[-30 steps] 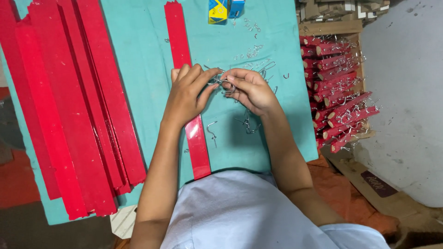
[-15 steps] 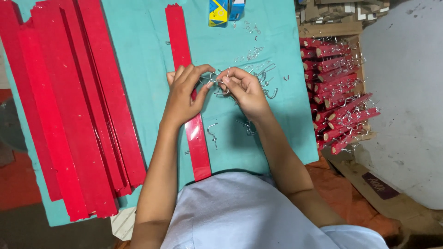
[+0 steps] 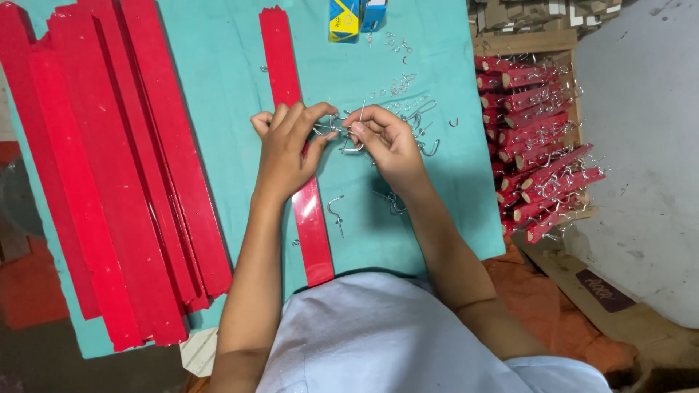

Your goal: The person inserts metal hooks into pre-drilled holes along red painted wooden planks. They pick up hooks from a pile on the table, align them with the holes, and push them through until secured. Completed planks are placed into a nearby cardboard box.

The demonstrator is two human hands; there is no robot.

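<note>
My left hand (image 3: 285, 149) rests over a long red strip (image 3: 312, 225) lying lengthwise on the teal cloth (image 3: 218, 87), its fingertips pinching a small tangle of metal wire hooks (image 3: 329, 127). My right hand (image 3: 386, 138) meets it from the right, its fingers closed on a bent wire hook (image 3: 352, 145) from the same tangle. Both hands are together just right of the strip. Loose hooks (image 3: 335, 211) lie on the cloth near my wrists.
A stack of long red strips (image 3: 109, 182) fills the left side of the cloth. Several finished red pieces with hooks (image 3: 539, 145) are piled in a wooden tray at the right. A blue and yellow box (image 3: 346, 16) stands at the top edge. More loose hooks (image 3: 408, 87) are scattered beyond my hands.
Both hands stay in place over the strip. The fingers have shifted slightly while working the wire hooks between them.
</note>
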